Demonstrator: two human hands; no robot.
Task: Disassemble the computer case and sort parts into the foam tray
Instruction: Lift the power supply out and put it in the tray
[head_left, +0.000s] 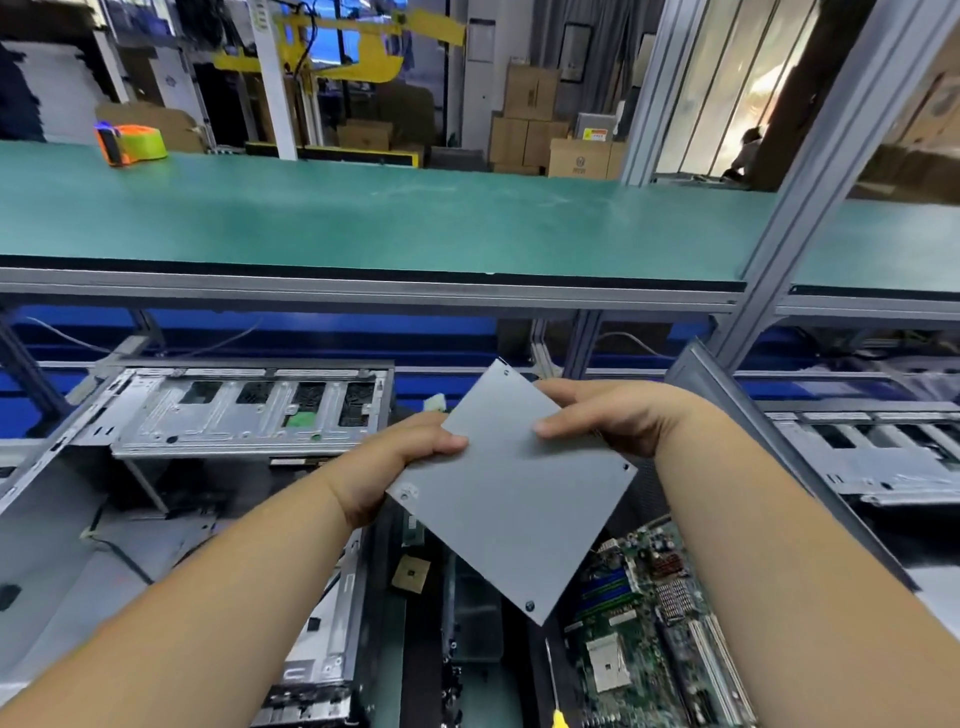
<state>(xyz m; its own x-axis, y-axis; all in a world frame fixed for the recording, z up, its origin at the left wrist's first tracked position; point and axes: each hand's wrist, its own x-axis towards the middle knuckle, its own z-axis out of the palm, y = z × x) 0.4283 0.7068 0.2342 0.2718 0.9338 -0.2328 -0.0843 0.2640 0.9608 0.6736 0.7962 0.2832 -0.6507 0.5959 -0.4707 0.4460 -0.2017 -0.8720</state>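
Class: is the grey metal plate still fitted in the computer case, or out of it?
Out: both hands, left and right, hold the grey plate up, above the motherboard.

I have one view only, from a wide-angle camera worn on the person's head. It looks forward and down over both forearms, which reach in from the bottom corners. The left hand (400, 462) and right hand (618, 415) sit near the middle of the frame, close to the lens, holding a grey metal plate (511, 499). Below them, close in, lie an open computer case (249, 410) and a motherboard (654, 623). Above, a green shelf (363, 218) crosses the whole width, and beyond it the view runs deep into a warehouse with stacked cardboard boxes (530, 119). Straight edges bow near the borders.
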